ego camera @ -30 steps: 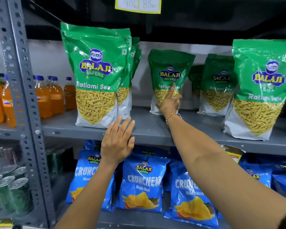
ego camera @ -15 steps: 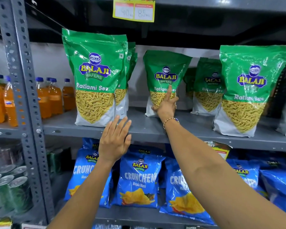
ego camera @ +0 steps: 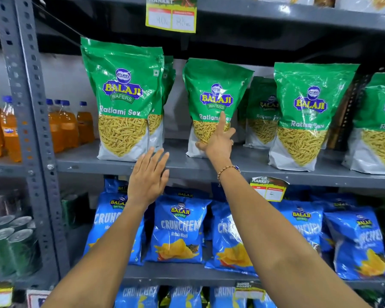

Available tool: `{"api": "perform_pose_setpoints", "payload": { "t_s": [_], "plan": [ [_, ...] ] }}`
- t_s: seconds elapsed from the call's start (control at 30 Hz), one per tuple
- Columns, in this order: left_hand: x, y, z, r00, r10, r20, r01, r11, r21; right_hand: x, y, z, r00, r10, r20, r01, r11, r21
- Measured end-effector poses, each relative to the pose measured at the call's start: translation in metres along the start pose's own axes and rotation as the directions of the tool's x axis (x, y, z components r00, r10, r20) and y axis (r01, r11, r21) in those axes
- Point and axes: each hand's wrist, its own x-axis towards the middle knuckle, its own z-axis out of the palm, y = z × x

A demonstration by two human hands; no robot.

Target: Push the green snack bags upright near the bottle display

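The left hand [ego camera: 149, 177], fingers straight and spread, hovers before the grey metal shelf [ego camera: 187, 167]. Farther in, the right hand [ego camera: 218, 143] presses splayed fingers on a glossy green snack bag [ego camera: 216, 96] standing upright mid-shelf.

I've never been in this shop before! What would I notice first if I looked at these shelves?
Big green snack bags stand in a row on the middle shelf, and the right hand touches the front of the second green bag with straight fingers. The left hand is spread open just below, near the shelf edge. Under them lie bright blue chip bags, and orange drink bottles stand far left.
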Motion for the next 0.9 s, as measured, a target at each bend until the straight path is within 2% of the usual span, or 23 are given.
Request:
{"api": "perform_pose_setpoints", "payload": {
  "t_s": [0.5, 0.9],
  "plan": [
    [-0.001, 0.003, -0.009, 0.996, -0.031, 0.085, 0.034, 0.999, -0.034, -0.043, -0.003, -0.035, 0.999, -0.019, -0.038, 0.021, 0.999, 0.048],
    [0.000, 0.005, -0.016, 0.991, -0.044, 0.128, 0.046, 0.999, -0.018, -0.065, -0.010, -0.056, 1.000, -0.011, -0.018, 0.011, 1.000, 0.004]
  ]
}}
